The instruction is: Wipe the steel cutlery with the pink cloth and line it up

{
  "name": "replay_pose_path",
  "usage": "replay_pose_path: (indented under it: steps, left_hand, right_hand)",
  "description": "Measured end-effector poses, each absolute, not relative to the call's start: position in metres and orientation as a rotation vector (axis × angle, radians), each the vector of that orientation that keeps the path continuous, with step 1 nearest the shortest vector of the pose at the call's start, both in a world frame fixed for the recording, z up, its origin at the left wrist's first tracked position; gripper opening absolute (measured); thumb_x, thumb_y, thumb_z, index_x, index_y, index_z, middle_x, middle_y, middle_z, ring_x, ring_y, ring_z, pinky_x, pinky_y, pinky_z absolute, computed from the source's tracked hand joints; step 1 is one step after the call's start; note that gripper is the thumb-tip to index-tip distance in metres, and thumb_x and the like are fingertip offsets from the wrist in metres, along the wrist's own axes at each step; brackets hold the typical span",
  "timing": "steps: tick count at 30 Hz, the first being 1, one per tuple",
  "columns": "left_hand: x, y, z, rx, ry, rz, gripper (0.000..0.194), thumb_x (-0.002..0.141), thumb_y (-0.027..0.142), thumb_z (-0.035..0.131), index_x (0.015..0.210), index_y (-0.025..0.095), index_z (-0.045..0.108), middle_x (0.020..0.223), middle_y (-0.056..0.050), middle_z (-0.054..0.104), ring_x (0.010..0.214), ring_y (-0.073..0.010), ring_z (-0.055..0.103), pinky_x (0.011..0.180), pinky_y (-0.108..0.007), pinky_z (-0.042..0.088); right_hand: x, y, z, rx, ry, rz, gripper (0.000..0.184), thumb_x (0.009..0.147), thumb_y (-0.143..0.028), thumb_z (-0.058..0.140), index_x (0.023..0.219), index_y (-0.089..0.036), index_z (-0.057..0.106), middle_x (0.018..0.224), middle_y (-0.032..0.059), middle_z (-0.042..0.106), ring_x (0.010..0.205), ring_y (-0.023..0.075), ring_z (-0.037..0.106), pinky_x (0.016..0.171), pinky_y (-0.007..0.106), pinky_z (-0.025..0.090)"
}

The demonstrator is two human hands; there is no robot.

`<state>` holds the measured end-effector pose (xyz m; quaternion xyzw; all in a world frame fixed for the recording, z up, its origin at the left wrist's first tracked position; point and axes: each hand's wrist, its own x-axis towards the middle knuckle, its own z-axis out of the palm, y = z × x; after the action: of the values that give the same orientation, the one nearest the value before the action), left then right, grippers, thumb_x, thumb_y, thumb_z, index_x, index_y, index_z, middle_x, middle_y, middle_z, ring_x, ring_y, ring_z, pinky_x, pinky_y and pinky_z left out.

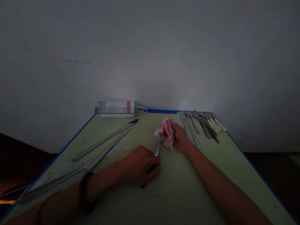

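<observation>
My left hand point(142, 165) is closed around the black handle of a metal utensil point(157, 151). Its shiny shaft runs up and away into a pink and white cloth point(166, 132). The cloth hides the utensil's far end, so its kind cannot be made out. My right hand point(180, 136) grips the bunched cloth, which wraps around that end. Both hands are above the middle of the pale green table point(180, 190).
Long metal utensils point(103, 142), a knife among them, lie at the left. Several pieces of cutlery point(194, 125), some white-handled point(214, 124), lie at the back right. A white box-shaped device point(117, 115) with a cable point(142, 109) stands at the back edge against the wall.
</observation>
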<state>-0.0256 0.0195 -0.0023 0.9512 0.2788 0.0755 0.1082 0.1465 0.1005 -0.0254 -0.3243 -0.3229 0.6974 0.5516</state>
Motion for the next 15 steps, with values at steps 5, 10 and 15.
replay_pose_path:
  steps: [5, 10, 15]
  left_hand:
    - [-0.023, 0.014, -0.003, 2.842, 0.857, 0.172, 0.025, 0.088, 0.026, 0.043, 0.067, 0.019, 0.053, 0.056, -0.001, 0.058, 0.052, -0.0139, 0.053, 0.055, -0.025, 0.035]
    - [-0.027, 0.017, -0.004, 2.671, 0.87, 0.318, 0.021, 0.092, 0.027, 0.038, 0.08, 0.019, 0.054, 0.064, 0.001, 0.06, 0.056, -0.0122, 0.056, 0.058, -0.022, 0.038]
    - [-0.028, 0.02, -0.009, 2.458, 0.942, 0.461, 0.022, 0.094, 0.019, 0.034, 0.108, 0.022, 0.05, 0.072, 0.003, 0.063, 0.064, -0.0112, 0.058, 0.064, -0.021, 0.042]
  right_hand:
    - [0.147, 0.105, -0.026, -0.719, -0.756, 1.681, 0.021, 0.072, -0.039, 0.066, 0.073, -0.019, 0.06, 0.064, -0.0015, 0.063, 0.054, 0.0118, 0.055, 0.054, 0.025, 0.045]
    - [0.153, 0.101, -0.026, -0.681, -0.895, 1.706, 0.023, 0.071, -0.04, 0.067, 0.073, -0.018, 0.061, 0.065, 0.0002, 0.064, 0.061, 0.0136, 0.057, 0.059, 0.026, 0.046]
    - [0.158, 0.095, -0.026, -0.676, -1.121, 1.74, 0.021, 0.071, -0.035, 0.069, 0.082, -0.018, 0.065, 0.077, 0.0006, 0.066, 0.067, 0.0124, 0.058, 0.064, 0.024, 0.044]
